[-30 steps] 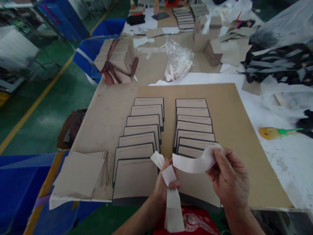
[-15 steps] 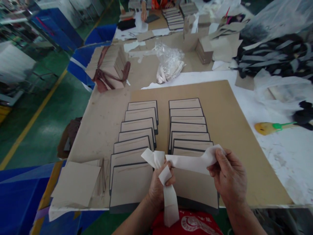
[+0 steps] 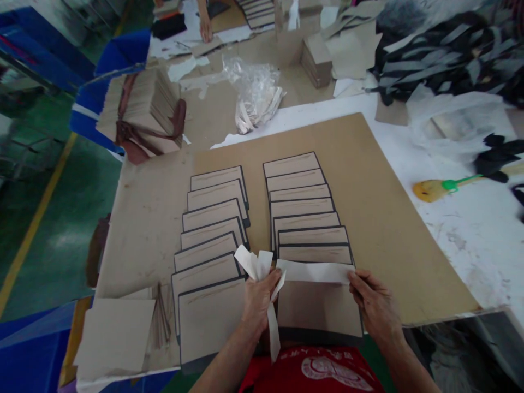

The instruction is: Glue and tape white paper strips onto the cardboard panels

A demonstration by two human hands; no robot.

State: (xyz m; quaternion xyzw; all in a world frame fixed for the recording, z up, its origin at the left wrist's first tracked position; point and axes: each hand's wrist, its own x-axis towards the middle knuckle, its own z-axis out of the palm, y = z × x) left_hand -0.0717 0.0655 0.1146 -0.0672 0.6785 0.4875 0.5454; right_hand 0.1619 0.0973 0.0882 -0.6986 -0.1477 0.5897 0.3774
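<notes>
My left hand (image 3: 258,297) is closed on a bunch of white paper strips (image 3: 256,265), with one end hanging down over the table edge. My right hand (image 3: 375,305) pinches the right end of one white strip (image 3: 315,272), which lies stretched flat across the top edge of the nearest card (image 3: 319,305) in the right column. Two columns of overlapping tan cards with dark borders, a left column (image 3: 210,229) and a right column (image 3: 301,202), lie on a brown board (image 3: 380,207).
Loose tan sheets (image 3: 112,338) lie at the near left. A tied bundle of cards (image 3: 141,112) and a plastic bag of strips (image 3: 256,101) sit behind. A yellow and green brush (image 3: 440,187) lies right. Another person's hand (image 3: 203,30) works at the far end.
The strip, earlier held curved in the air between both hands, now lies stretched flat on the nearest right-column card. Both hands came down toward the board.
</notes>
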